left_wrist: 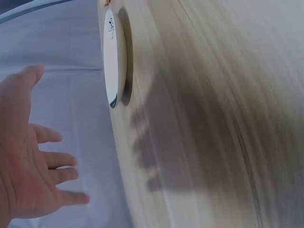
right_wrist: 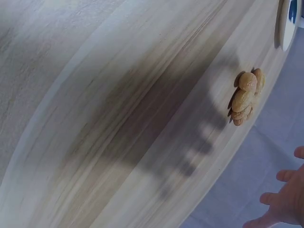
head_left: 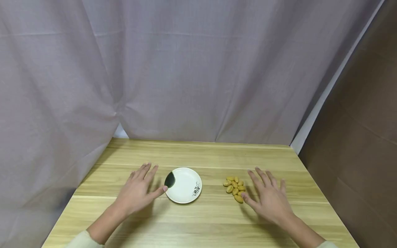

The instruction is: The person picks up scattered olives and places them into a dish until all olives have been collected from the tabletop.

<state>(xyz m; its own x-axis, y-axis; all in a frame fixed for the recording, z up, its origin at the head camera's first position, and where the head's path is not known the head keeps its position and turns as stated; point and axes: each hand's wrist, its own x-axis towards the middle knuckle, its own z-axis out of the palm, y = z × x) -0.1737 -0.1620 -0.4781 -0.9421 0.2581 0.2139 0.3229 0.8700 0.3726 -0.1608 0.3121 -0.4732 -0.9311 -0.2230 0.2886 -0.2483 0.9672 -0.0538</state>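
Note:
A small round white plate (head_left: 183,193) with a dark green patch on its rim and a floral print lies on the table. My left hand (head_left: 136,193) hovers left of it, fingers spread, the thumb tip over the plate's edge in the head view. Right of the plate is a loose cluster of oval, yellow-brown, wrinkled pieces (head_left: 234,184), like nuts or dried fruit. My right hand (head_left: 271,201) is held just right of them with fingers spread. Both palms look to be off the wood, casting shadows. Neither hand holds anything.
The wooden table (head_left: 204,230) has its far edge against a grey curtain (head_left: 198,69). A brown cloth (head_left: 356,137) hangs along the right side. Bare wood separates the plate from the cluster.

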